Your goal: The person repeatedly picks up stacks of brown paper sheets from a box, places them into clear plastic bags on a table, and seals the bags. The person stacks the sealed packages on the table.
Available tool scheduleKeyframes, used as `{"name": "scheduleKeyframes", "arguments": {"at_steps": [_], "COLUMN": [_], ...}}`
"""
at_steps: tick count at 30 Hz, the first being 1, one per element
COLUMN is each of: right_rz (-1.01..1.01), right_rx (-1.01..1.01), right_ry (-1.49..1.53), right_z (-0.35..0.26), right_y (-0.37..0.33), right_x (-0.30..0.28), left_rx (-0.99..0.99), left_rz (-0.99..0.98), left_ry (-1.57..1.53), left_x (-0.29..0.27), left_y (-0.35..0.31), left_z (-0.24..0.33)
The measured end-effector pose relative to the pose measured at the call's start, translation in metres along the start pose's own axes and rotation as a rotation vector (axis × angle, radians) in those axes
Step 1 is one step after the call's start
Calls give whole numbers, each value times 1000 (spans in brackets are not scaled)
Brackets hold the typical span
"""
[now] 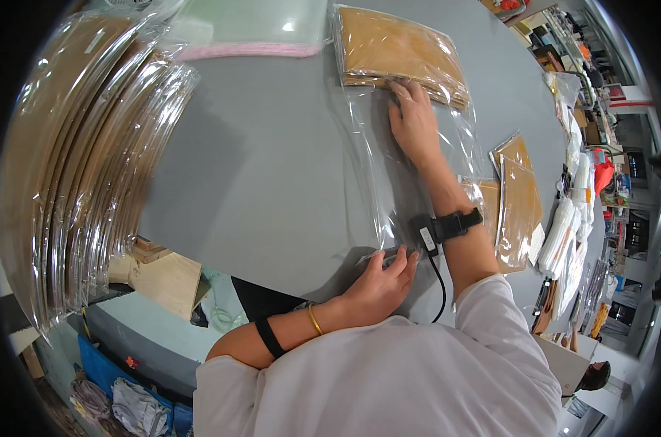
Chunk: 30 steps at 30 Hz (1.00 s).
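Observation:
A large clear plastic bag [364, 156] lies on the grey table, with a stack of brown flat packets [399, 44] at its far end. My right hand [415, 124] reaches along the bag, its fingers stretched out against the near edge of the stack. Whether that hand is inside the bag or on top of it, I cannot tell for sure. Close to my body, my left hand [380, 288] has its fingers bent at the near end of the bag and holds the plastic there. Its fingertips partly hide the film.
A tall row of brown sheets in clear wrap [90, 153] fills the left side. Clear film sheets with a pink edge [250, 51] lie at the back. Loose brown packets [518, 207] rest right of my forearm, and white bundles [560, 233] lie farther right. A black cable [441, 291] hangs from my wrist device.

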State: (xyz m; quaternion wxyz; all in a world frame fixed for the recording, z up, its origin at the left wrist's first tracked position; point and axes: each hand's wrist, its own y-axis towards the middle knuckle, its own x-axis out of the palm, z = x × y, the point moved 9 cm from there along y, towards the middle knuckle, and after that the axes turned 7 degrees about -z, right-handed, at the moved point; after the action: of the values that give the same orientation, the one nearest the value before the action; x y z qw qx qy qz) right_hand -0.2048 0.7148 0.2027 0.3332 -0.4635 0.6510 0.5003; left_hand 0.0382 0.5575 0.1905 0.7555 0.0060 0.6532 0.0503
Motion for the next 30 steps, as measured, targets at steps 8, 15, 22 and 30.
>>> {"name": "scheduleKeyframes", "arguments": {"at_steps": [8, 15, 22, 30], "right_rz": [-24, 17, -430, -44], "right_rx": [-114, 37, 323, 240], "right_ry": [-184, -247, -230, -245], "right_z": [-35, 4, 20, 17], "right_y": [21, 10, 59, -5], "right_x": [3, 27, 50, 24], "left_rx": [-55, -80, -102, -139], "left_rz": [80, 125, 108, 51], "left_ry": [61, 33, 20, -72], "left_x": [-7, -7, 4, -4], "left_y": [4, 0, 4, 8], "left_z": [-7, -8, -4, -12]}}
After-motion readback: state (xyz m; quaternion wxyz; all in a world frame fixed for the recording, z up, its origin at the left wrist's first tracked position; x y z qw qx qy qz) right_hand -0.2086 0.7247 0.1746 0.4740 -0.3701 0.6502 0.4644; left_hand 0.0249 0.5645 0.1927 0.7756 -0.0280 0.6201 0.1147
